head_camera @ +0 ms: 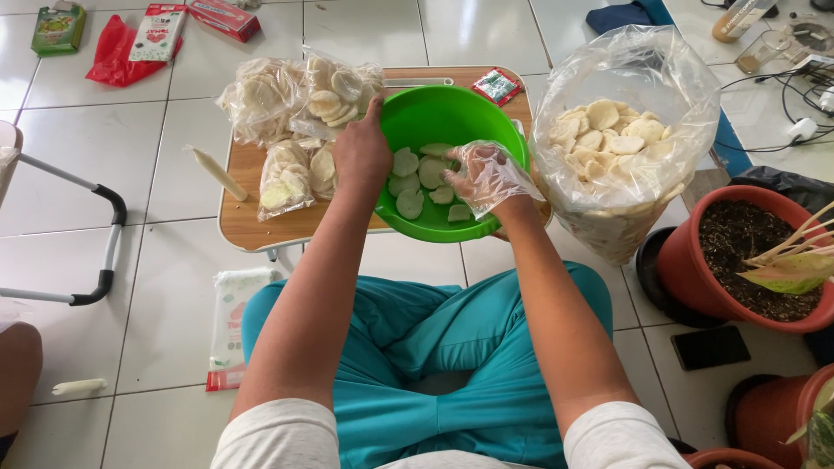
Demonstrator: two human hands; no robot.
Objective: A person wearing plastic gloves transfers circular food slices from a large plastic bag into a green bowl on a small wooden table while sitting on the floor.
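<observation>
White floor tiles lie all around a small wooden surface (252, 221) where a green bowl (452, 117) sits tipped toward the person. Left hand (362, 155) closes on the bowl's rim and holds it. Right hand (486, 176), in a thin plastic glove, has its fingers spread loose over the round white chips (419, 178) in the bowl, holding none firmly. Small packed bags (300, 95) lie beside the bowl, and a big bag of chips (621, 139) stands at its right. Keeping the bowl still helps when picking chips gently, so none break.
</observation>
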